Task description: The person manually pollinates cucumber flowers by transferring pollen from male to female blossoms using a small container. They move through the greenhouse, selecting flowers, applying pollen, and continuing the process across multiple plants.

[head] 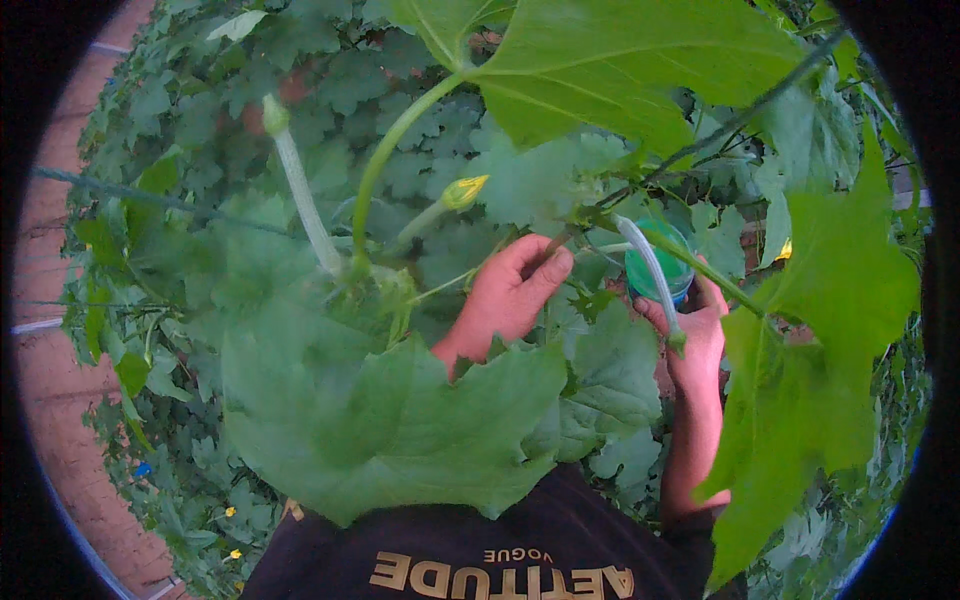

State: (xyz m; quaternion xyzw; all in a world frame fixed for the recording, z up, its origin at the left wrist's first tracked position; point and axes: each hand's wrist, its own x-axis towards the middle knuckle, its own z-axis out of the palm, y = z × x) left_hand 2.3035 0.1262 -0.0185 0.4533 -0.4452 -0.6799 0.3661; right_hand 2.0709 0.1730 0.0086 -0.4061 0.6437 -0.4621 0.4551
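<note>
My left hand [510,289] reaches up from behind a broad green leaf [405,427]. Its thumb and forefinger pinch a thin vine stem [559,241] near a knot of vine. To the right, my right hand [696,319] grips a translucent green and blue plastic cup [652,259] from below. A slender young gourd [651,259] hangs in front of the cup, its tip over my right hand. Left of my hands, another long young gourd [304,191] points upward. Near it is a shorter gourd with a yellow flower bud [465,193].
A dark cord [750,112] slants across the upper right, and a second cord [157,199] runs at left. Large leaves [630,67] overhang the top and right [810,390]. Dense foliage surrounds me. Reddish-brown ground [52,255] lies along the left edge.
</note>
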